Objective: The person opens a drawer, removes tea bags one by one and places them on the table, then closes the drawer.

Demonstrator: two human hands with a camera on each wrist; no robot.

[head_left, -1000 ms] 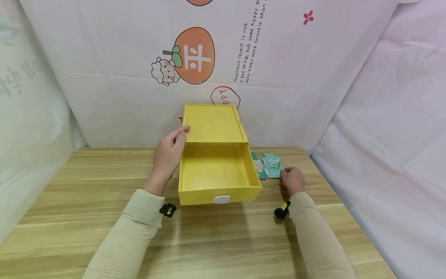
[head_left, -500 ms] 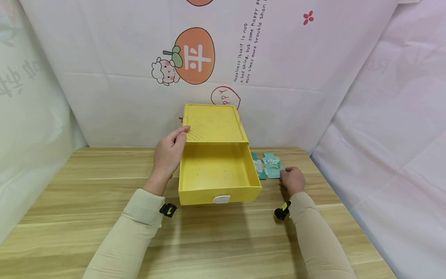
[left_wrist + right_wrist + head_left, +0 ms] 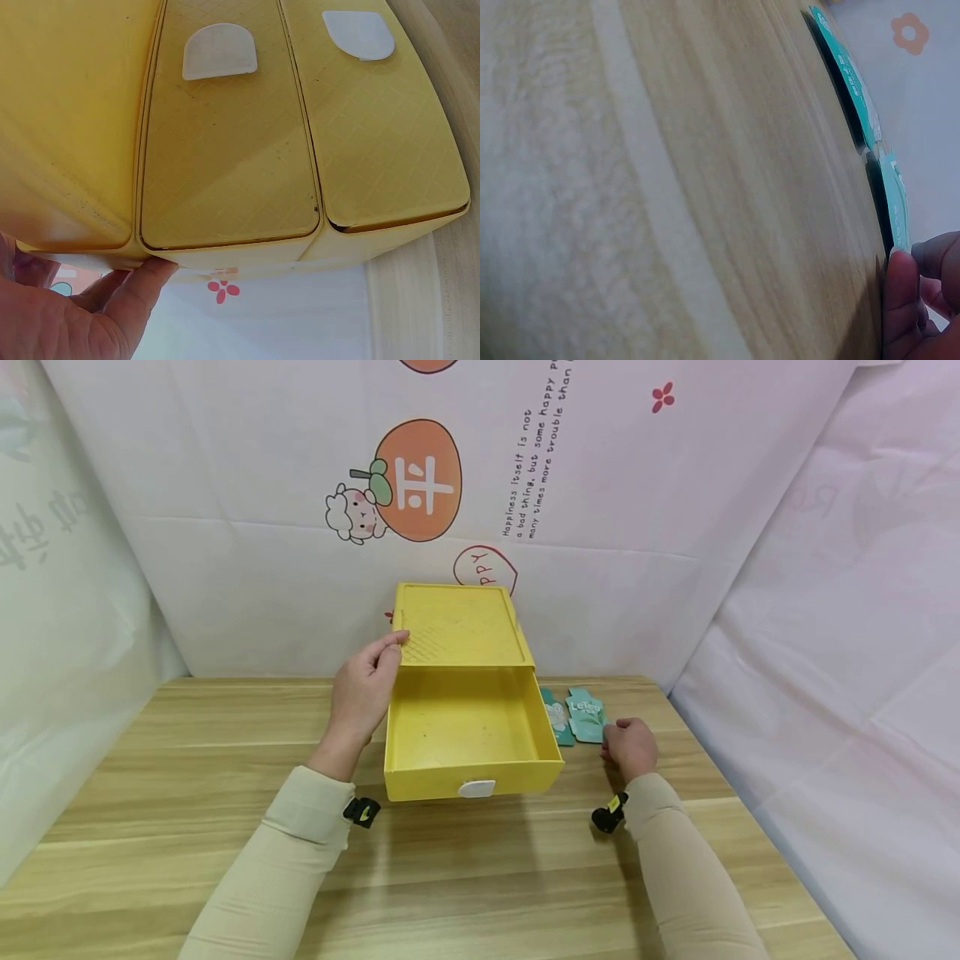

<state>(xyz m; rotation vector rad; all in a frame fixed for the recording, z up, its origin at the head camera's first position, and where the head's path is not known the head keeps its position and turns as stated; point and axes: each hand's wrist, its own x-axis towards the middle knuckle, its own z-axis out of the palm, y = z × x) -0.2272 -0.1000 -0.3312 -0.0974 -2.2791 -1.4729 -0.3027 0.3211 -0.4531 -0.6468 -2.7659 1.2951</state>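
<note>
Pinching the near-right edge of the LeTeo packet (image 3: 587, 718): right hand (image 3: 632, 747), thumb and fingertips close together, on the desk (image 3: 187, 777) right of the cabinet. Right wrist view shows a dark shadow along the packet's edge; can't tell if it's lifted or flat. Second packet (image 3: 557, 718) sits just beside it, partly hidden by the drawer; touching or not, can't say. Risk: grip looks to be on a small bit of edge only, so a quick lift could let it slip or bend. Dragging instead of lifting could shove the neighbour toward the cabinet. Next out, the yellow cabinet (image 3: 461, 622): top drawer (image 3: 423, 783) is pulled well out, inside looks bare, white pull tab (image 3: 476, 789) in front. Lower two, middle drawer (image 3: 225, 150) and bottom drawer (image 3: 375, 112), look closed, bottom one with a slight gap at its edge. Left hand (image 3: 362, 697) lies against the cabinet's left side, fingers fairly straight, index over the top edge, not wrapped round anything. With that drawer so far out, I'd expect weight forward: a downward knock on its front, or the left hand letting go, could tip or shift it. Printed cloth (image 3: 600, 485) hangs behind.
</note>
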